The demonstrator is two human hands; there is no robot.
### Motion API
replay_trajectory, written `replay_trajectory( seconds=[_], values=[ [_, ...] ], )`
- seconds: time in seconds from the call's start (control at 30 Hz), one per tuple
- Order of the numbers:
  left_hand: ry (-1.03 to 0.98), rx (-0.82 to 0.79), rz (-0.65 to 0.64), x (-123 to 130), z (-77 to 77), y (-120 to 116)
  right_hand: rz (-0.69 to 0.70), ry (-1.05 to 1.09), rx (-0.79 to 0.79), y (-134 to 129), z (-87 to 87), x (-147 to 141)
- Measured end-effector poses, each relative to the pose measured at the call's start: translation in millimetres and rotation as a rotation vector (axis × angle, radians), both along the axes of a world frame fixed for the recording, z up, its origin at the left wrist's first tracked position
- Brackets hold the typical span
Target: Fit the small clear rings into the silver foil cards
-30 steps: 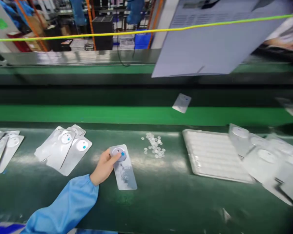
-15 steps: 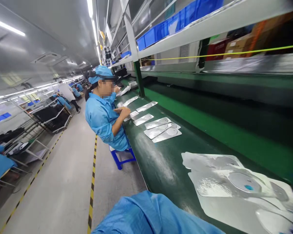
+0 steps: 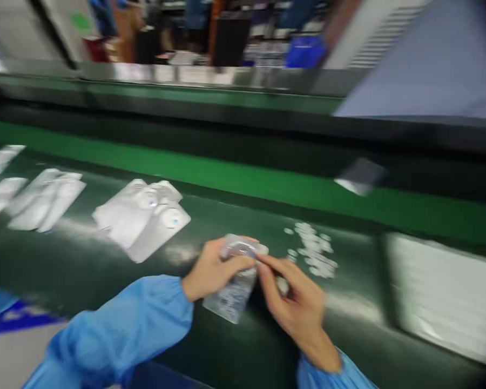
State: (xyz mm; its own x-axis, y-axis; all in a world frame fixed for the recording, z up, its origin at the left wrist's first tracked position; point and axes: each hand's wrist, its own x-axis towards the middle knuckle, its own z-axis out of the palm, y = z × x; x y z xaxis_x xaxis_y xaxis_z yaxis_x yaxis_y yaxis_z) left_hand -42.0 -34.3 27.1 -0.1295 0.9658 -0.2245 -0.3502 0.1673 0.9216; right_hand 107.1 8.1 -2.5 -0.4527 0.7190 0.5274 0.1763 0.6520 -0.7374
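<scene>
A clear, silvery plastic blister pack (image 3: 229, 300) with a rounded bulge at its top is tilted over the bench in front of me. My left hand (image 3: 221, 267) grips it, thumb across the front and fingers behind. At the pack's upper right edge, the thumb and forefinger of my right hand (image 3: 294, 300) are pinched together; blur hides what is between the tips. A small whitish spot shows among its curled fingers. Just beyond that hand lies a loose heap of small white round pieces (image 3: 316, 248).
Similar packs (image 3: 123, 221) lie overlapped at left, with more (image 3: 46, 200) beyond. A white rectangular stack or pad (image 3: 445, 297) sits at right. One small clear piece (image 3: 360, 175) lies on the green strip (image 3: 243, 173) behind the bench surface (image 3: 154, 286).
The view has swung right, from the aisle and a seated co-worker to the bench before me. Both my hands and the held pack are now in view.
</scene>
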Motion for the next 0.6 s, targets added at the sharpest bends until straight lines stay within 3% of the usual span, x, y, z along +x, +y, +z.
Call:
replay_trajectory(
  seconds=[0.13, 0.33, 0.6],
  values=[
    [0.119, -0.001, 0.007, -4, -12.8, 7, -0.064, -0.021, 0.089, 7, 9.8, 12],
    [0.236, 0.008, -0.094, -4, -13.0, 0, -0.037, -0.022, 0.098, 11, 4.4, 4],
    [0.270, 0.023, -0.097, -5, -15.0, 2, -0.040, -0.069, 0.150, 13, 1.3, 9]
  ],
)
